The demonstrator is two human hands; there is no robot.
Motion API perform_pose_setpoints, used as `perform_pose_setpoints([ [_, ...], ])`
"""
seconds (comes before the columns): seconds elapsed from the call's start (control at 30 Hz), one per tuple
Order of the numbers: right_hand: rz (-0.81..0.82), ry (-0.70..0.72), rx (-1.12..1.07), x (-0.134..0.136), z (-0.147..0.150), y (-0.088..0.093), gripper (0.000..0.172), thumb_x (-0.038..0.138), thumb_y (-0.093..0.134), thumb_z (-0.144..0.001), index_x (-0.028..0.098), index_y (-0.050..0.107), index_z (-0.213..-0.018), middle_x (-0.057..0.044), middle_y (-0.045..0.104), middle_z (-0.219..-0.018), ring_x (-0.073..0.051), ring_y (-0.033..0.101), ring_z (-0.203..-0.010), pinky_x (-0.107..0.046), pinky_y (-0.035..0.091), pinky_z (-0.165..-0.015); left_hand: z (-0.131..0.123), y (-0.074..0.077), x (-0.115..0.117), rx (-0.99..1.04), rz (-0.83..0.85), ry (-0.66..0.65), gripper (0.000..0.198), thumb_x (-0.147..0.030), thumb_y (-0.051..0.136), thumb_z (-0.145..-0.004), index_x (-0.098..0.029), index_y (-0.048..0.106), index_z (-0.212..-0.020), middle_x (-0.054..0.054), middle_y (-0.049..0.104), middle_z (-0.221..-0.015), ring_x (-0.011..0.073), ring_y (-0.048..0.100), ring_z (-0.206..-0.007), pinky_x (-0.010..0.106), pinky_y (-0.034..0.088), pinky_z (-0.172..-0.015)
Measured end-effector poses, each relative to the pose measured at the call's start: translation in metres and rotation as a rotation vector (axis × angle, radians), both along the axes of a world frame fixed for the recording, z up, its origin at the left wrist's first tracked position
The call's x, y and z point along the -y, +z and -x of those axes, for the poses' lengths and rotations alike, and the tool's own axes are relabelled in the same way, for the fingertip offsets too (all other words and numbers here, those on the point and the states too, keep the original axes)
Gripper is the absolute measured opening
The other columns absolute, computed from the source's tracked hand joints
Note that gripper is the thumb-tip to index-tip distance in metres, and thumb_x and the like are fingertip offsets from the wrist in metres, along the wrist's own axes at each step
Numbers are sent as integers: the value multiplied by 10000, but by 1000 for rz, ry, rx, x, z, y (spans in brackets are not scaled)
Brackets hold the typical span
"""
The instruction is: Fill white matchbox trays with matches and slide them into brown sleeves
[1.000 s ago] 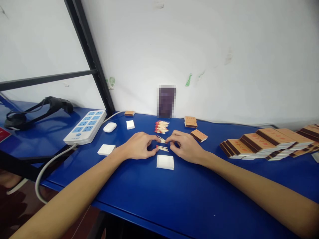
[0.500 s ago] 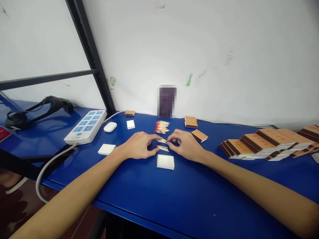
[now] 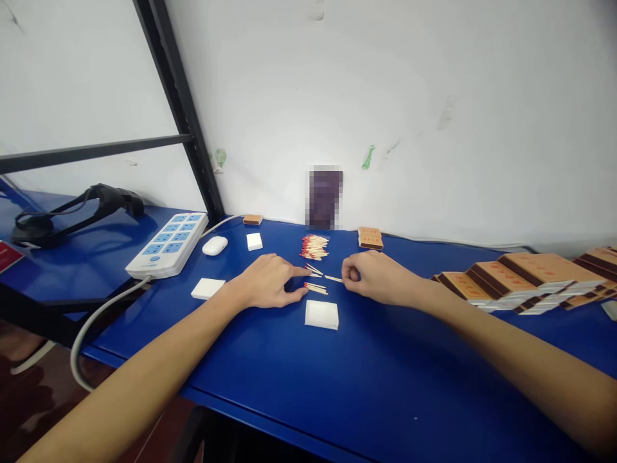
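The left hand rests with thumb and index finger parted; the index fingertip meets the left end of a small loose group of matches, and the thumb tip lies right by the red heads of a neat row. The right hand is curled closed, thumb and fingers pinching a single matchstick.

That matchstick lies between the hands, jutting from the right fingers, its long axis running roughly sideways toward the left hand. Its free end sits just beside the loose group, which is nearer the left hand and fans slightly. The row lies a little closer to the person, its length also running sideways, heads toward the left hand.

Beyond both hands is a bigger pile of matches; on the near side, a white box sits on the blue tabletop. Past the right hand stand orange matchboxes, and to its right, a long stack of matchboxes, partly covered by the forearm.

The right end of the pinched matchstick is hidden, so its head cannot be made out. The exact count in the loose group is unclear, and the left fingertip's contact is hard to judge.
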State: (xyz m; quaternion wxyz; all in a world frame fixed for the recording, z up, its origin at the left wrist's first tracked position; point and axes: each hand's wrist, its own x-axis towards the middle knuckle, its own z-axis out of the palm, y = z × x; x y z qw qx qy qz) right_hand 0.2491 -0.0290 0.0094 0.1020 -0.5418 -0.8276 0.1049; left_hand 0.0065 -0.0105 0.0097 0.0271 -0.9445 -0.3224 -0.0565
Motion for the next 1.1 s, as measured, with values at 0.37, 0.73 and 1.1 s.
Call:
perform_pose_setpoints([
  [0.37, 22, 51, 86, 2, -8, 13, 109, 240, 567, -802, 191, 661, -823, -46, 634, -724, -173, 565, -668, -288, 384, -579, 1, -2, 1, 27, 28, 7, 463, -489, 427, -916, -244, 612, -1264, 18, 676, -696, 190, 620, -656, 321, 442, -684],
  [0.73, 15, 319, 187, -2, -16, 13, 256, 170, 466, -902, 266, 674, -1014, -54, 586, -952, -161, 570, -759, -271, 396, -628, 0, 1, 2, 66, 40, 8, 461, -451, 486, -895, -273, 553, -1315, -5, 641, -681, 190, 624, -695, 309, 446, -689],
  [1.1, -29, 207, -12, -11, -11, -5, 195, 317, 503, -912, 200, 637, -833, -48, 622, -841, -166, 543, -753, -283, 383, -649, 4, 3, -1, 68, 2, 36, 455, -484, 540, -846, -224, 629, -1209, 44, 652, -839, 222, 596, -842, 334, 453, -725],
])
